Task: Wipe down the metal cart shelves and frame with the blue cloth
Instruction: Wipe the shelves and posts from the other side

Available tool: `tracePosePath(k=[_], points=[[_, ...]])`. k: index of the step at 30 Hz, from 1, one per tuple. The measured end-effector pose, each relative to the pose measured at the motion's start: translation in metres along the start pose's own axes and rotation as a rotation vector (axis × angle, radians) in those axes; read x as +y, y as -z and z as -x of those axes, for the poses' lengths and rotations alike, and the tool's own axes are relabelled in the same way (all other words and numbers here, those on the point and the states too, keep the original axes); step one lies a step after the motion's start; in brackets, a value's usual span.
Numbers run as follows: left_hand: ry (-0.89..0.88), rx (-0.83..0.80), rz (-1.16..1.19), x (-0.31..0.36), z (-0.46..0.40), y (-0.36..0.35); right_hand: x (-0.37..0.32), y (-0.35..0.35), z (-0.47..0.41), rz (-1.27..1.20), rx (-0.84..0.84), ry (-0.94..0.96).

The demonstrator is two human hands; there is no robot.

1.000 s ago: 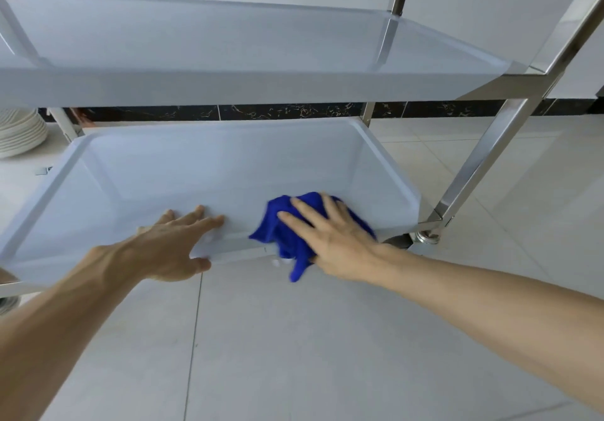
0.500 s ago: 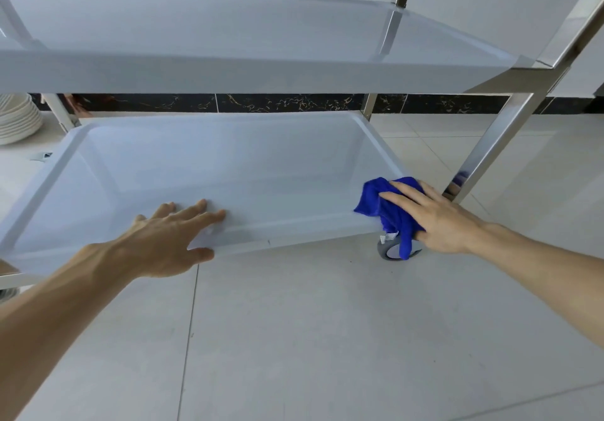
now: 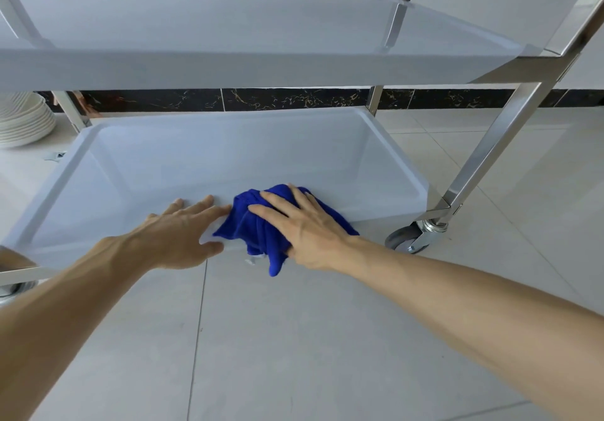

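Note:
The metal cart fills the view, with a lower shelf (image 3: 202, 159) shaped like a shallow tray and an upper shelf (image 3: 228, 31) above it. A crumpled blue cloth (image 3: 258, 224) lies over the lower shelf's front rim near its middle. My right hand (image 3: 304, 224) presses flat on the cloth with straight fingers. My left hand (image 3: 183, 231) rests flat on the same rim just left of the cloth, fingertips touching it.
A shiny frame post (image 3: 487, 146) rises at the right front corner above a grey caster wheel (image 3: 408, 240). A stack of white plates (image 3: 23, 119) sits on the floor at the far left. Pale floor tiles (image 3: 294, 339) lie in front of the cart.
My right hand slid the cloth along the front rim out to the right corner, then back left to the middle beside my left hand. The left hand stayed on the rim.

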State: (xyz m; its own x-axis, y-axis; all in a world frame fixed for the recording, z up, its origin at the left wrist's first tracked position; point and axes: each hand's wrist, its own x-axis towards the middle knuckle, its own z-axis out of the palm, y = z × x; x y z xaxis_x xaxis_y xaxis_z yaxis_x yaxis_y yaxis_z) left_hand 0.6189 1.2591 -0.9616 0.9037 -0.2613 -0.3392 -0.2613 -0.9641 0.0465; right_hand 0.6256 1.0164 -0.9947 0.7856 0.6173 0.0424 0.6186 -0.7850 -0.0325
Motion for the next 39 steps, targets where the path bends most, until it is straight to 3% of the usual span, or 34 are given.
tracePosePath(k=[3,9,11,14,18,25,32,36,39], points=[[-0.028,0.046,0.129,0.000,0.004,0.014,0.013,0.014,0.006,-0.201,0.035,0.057],[-0.232,0.442,0.225,0.049,0.006,0.025,0.058,0.025,0.036,-0.196,0.023,-0.147],[-0.317,0.455,0.177,0.075,0.000,0.019,0.072,0.021,0.050,-0.176,-0.018,-0.200],[-0.346,0.392,0.003,0.111,-0.016,0.003,0.088,0.010,0.069,-0.041,-0.116,-0.135],[-0.302,0.358,-0.263,0.124,-0.037,-0.020,0.097,-0.003,0.080,0.083,-0.070,-0.092],[-0.373,0.416,-0.334,0.088,-0.036,-0.030,0.103,-0.012,0.085,0.133,-0.010,-0.100],[-0.371,0.395,-0.351,-0.010,0.004,-0.033,0.108,-0.013,0.093,0.131,0.029,-0.101],[-0.320,0.368,-0.358,-0.064,0.033,-0.034,0.107,-0.014,0.097,0.127,0.050,-0.116],[-0.230,0.370,-0.301,-0.063,0.034,-0.037,0.105,-0.017,0.097,0.121,0.053,-0.127]])
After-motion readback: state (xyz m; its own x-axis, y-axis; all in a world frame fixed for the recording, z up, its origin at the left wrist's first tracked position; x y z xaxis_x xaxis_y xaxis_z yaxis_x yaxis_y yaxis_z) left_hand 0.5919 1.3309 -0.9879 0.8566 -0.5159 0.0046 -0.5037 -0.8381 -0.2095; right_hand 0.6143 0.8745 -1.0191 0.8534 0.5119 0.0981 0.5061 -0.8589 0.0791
